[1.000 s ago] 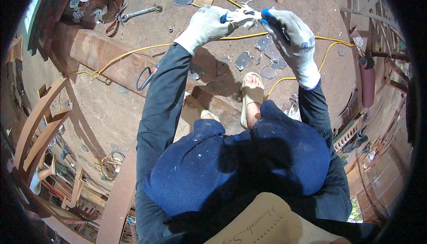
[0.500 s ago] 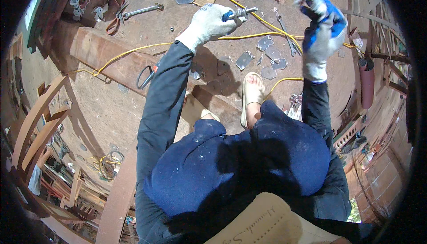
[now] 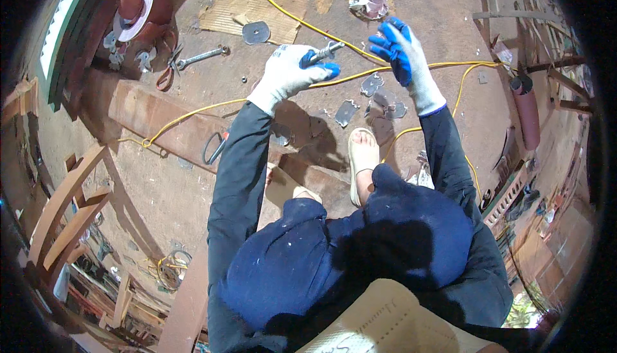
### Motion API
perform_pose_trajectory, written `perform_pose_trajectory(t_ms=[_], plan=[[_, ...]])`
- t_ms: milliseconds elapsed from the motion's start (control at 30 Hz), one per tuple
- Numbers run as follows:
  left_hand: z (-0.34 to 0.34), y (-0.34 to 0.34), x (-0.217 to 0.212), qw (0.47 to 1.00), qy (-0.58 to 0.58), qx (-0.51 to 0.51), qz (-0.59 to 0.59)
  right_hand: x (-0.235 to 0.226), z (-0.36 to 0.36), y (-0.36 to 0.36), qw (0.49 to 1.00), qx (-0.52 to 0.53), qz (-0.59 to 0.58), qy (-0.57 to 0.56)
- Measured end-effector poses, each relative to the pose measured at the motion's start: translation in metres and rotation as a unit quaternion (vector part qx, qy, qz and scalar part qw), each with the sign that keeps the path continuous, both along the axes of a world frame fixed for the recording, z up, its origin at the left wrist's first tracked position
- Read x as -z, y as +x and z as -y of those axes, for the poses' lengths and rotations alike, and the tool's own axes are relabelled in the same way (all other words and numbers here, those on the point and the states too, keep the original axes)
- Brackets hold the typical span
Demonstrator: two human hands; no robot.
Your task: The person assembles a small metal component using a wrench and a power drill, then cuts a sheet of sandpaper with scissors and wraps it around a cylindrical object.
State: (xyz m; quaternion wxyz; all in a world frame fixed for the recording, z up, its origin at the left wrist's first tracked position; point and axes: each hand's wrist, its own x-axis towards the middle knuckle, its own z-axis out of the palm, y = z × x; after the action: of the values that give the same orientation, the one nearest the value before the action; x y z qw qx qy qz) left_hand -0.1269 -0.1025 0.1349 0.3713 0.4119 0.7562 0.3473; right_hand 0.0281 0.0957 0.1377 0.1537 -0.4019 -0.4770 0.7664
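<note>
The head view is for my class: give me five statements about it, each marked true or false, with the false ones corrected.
1. The left hand holds a metal rod. True.
2. The right hand grips the wrench. False: that hand is open and looks empty; the wrench lies near red-handled scissors.
3. A dark plate with a hole lies by the cardboard's edge. True.
4. Both hands are bare. False: both wear white gloves with blue on them.
5. A reddish-brown roll lies right of the right hand. True.

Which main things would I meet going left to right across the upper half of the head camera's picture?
Wrench → left hand holding a metal rod → open right hand → reddish roll.
</note>
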Motion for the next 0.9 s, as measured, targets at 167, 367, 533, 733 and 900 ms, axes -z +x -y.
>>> perform_pose_trajectory(t_ms=[167,367,533,733,900], plan=[[0.007,0.000,0.020,0.991,0.118,0.011,-0.069,-0.029,0.045,-0.005,0.975,-0.189,-0.068,0.093],[0.006,-0.003,0.012,0.997,0.053,0.024,0.048,-0.050,0.046,-0.022,0.960,-0.274,-0.014,0.062],[0.005,0.002,0.013,0.997,0.070,0.014,0.037,-0.042,0.038,-0.023,0.958,-0.278,-0.019,0.066],[0.010,0.012,0.004,0.988,0.083,-0.042,0.127,-0.035,0.040,-0.020,0.969,-0.239,-0.006,0.064],[0.006,0.018,0.008,0.994,0.091,-0.003,-0.056,-0.013,0.039,0.006,0.976,-0.201,0.046,0.069]])
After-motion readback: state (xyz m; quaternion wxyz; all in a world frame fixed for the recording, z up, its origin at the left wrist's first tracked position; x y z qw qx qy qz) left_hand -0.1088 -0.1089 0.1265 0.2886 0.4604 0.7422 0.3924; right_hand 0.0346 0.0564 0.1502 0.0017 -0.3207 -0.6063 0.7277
